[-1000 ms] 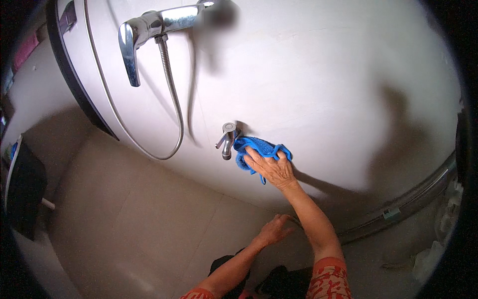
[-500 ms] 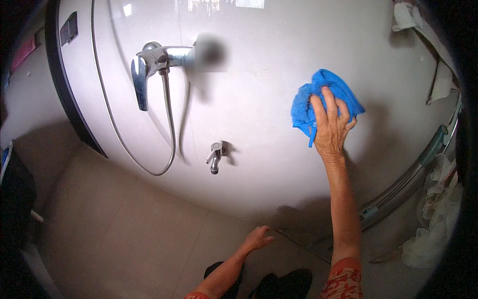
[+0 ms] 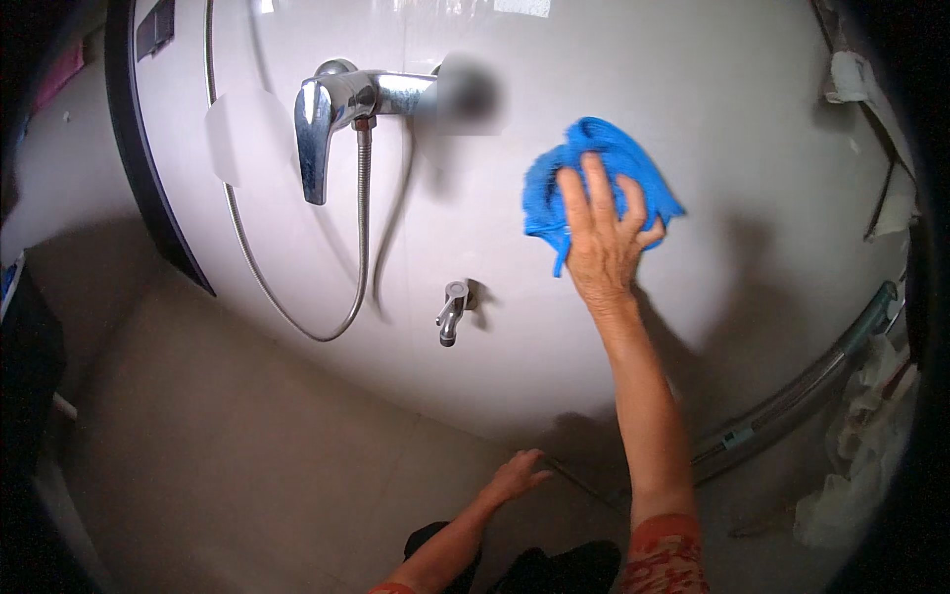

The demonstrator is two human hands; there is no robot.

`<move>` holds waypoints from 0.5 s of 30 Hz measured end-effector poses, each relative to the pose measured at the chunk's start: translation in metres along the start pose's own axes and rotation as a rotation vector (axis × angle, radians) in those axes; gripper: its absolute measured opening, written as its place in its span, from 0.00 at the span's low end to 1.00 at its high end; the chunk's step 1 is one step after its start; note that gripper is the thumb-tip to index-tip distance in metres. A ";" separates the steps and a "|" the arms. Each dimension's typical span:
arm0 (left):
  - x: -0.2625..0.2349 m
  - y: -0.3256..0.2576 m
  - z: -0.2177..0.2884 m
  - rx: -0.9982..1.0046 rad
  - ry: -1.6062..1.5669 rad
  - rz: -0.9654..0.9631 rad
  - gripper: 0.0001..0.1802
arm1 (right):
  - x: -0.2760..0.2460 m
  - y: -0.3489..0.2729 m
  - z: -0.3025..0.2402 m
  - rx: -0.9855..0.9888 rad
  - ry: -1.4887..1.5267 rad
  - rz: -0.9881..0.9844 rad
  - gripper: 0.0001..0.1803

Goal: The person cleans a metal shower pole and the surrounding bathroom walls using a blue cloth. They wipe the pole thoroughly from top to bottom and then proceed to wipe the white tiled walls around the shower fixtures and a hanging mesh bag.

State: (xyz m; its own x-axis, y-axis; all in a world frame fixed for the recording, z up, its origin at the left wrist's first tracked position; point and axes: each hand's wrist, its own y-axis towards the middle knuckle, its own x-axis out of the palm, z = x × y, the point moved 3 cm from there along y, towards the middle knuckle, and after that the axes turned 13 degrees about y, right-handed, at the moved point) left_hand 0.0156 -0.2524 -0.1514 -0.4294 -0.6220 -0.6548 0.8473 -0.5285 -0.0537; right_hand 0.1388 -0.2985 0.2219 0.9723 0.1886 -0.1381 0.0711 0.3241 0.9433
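A fluffy blue cleaning cloth (image 3: 623,148) with a small hanging loop lies bunched against the shiny white wall (image 3: 693,59). My right hand (image 3: 606,238) presses it there, fingers spread over the cloth and bent at its edge. Low in the view, my left hand (image 3: 520,477) hangs in front of the wall's foot, holding nothing, its fingers loosely apart. To the left of the cloth, a chrome shower mixer (image 3: 341,99) is fixed to the wall. Below it sits a small chrome tap (image 3: 453,312).
A metal shower hose (image 3: 364,218) loops down from the mixer. A dark vertical strip (image 3: 148,178) edges the wall at left. Along the lower right runs a grey hose or pipe (image 3: 792,396), beside pale crumpled plastic (image 3: 841,485). Grey floor tiles (image 3: 247,445) stretch below.
My right hand and the cloth have moved left across the wall, nearer the mixer. My left hand has hardly moved. The view has shifted slightly.
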 end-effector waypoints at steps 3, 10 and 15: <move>-0.005 0.002 0.006 -0.038 0.045 0.007 0.27 | 0.019 0.002 -0.028 -0.061 0.082 -0.031 0.19; -0.014 0.005 0.027 -0.082 0.013 -0.090 0.27 | 0.049 -0.021 -0.063 -0.300 0.276 -0.218 0.18; 0.017 0.019 -0.003 -0.073 -0.080 -0.058 0.27 | 0.039 -0.004 -0.046 -0.329 0.248 -0.090 0.16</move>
State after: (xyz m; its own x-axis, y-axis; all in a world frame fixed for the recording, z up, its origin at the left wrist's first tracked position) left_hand 0.0250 -0.2712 -0.1655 -0.4996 -0.6372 -0.5869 0.8395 -0.5232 -0.1466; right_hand 0.1661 -0.2498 0.1993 0.8798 0.3503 -0.3214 0.0389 0.6207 0.7831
